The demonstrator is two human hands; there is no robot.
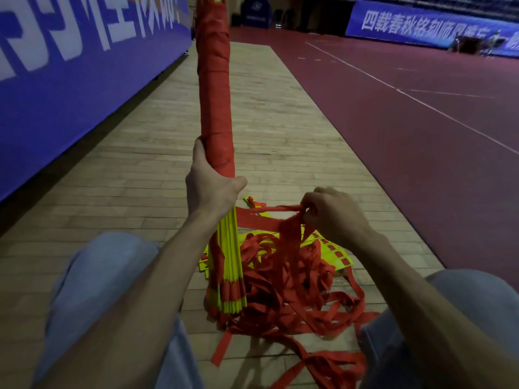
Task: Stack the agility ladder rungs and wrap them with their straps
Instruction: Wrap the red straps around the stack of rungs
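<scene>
Red woven straps (pixel 283 293) are heaped nearest; a bunch is pinched by the right hand (pixel 334 214), just right of the upright bundle of yellow plastic rungs (pixel 229 265), gripped by the left hand (pixel 210 189) below its strap-wrapped far length

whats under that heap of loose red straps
Flat yellow rungs poke out from beneath the red straps, lying on the wooden floor. How many rungs lie there is hidden by the straps.

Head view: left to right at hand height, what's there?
Blue printed banner wall → pale wooden plank floor → left hand gripping the red-strap-wrapped bundle of yellow rungs → right hand pinching loose red straps → dark red court floor.
</scene>
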